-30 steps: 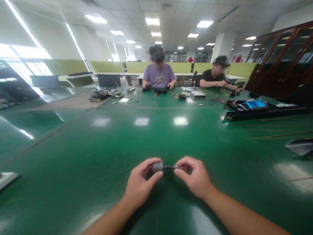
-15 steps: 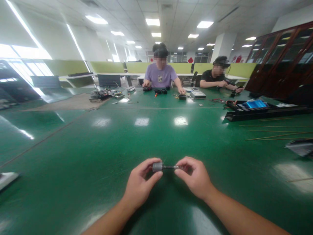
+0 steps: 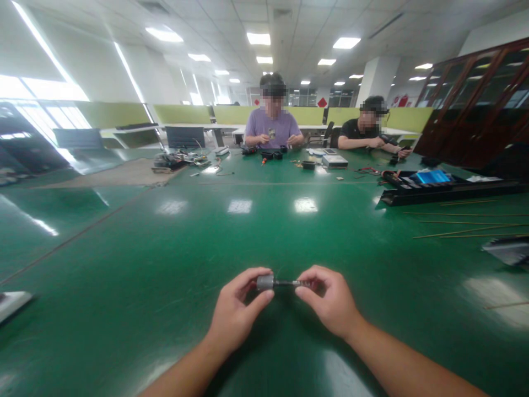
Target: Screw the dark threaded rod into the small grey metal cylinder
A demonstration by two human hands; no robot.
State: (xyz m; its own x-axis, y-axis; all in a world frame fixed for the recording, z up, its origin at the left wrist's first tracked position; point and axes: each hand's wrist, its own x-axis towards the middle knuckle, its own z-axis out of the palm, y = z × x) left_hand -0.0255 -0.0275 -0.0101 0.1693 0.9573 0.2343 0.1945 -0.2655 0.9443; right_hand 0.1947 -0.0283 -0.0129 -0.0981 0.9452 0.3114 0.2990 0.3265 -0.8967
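A grey cylinder (image 3: pixel 265 283) with a thin dark shaft (image 3: pixel 284 283) lies level between my two hands, above the green table (image 3: pixel 264 237). My left hand (image 3: pixel 241 307) grips the cylinder at its left end between thumb and fingers. The thumb and index finger of my right hand (image 3: pixel 329 298) pinch the far right end of the shaft, where a coiled or ridged metal part shows. The right hand's fingers partly hide that end.
Across the table sit a person in a purple shirt (image 3: pixel 285 129) and one in black (image 3: pixel 351 132). Electronic parts (image 3: pixel 171 161) lie far left, a black tray (image 3: pixel 454 190) and thin rods (image 3: pixel 475 223) at right, a white object (image 3: pixel 14 306) at left.
The person in purple has drawn both hands up from the table to the chest. My hands and the cylinder with its shaft have barely moved.
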